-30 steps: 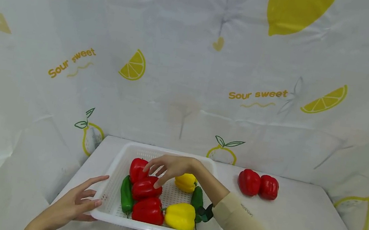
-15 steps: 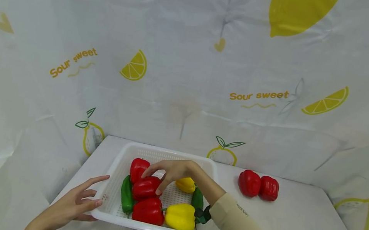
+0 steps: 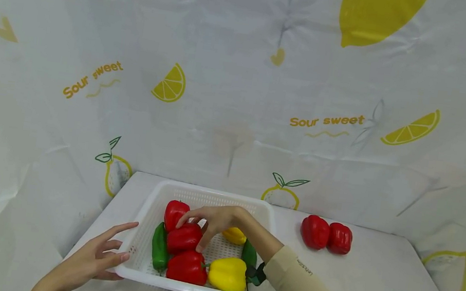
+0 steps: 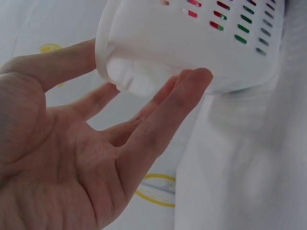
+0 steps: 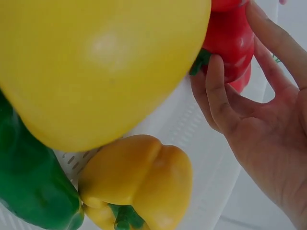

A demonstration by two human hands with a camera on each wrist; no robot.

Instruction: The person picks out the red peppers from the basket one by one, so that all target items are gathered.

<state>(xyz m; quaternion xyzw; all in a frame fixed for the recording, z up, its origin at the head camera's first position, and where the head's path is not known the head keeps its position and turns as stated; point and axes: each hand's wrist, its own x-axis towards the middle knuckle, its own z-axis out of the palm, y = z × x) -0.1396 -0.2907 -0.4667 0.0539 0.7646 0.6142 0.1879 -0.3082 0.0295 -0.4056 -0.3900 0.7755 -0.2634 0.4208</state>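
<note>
My right hand (image 3: 215, 219) reaches over the white plastic basket (image 3: 192, 288), fingers and thumb gripping the middle red bell pepper (image 3: 183, 238). In the right wrist view, that hand (image 5: 268, 115) holds the red pepper (image 5: 232, 43) from the side. Another red bell pepper (image 3: 174, 214) lies behind it, and a third red bell pepper (image 3: 187, 267) in front. My left hand (image 3: 87, 258) holds the basket's near left corner, its thumb over the rim. From the left wrist, the fingers (image 4: 158, 117) extend beneath the rim along the outer wall (image 4: 158, 43).
Inside the basket are a long green pepper (image 3: 159, 248), a large yellow bell pepper (image 3: 227, 275), a smaller yellow bell pepper (image 5: 144, 177) and a dark green pepper (image 3: 249, 253). Two red bell peppers (image 3: 327, 235) lie on the white table (image 3: 378, 282), right of the basket.
My right hand has lowered onto the middle red pepper, its thumb moving down along the pepper's right side. The left hand keeps its place at the basket corner.
</note>
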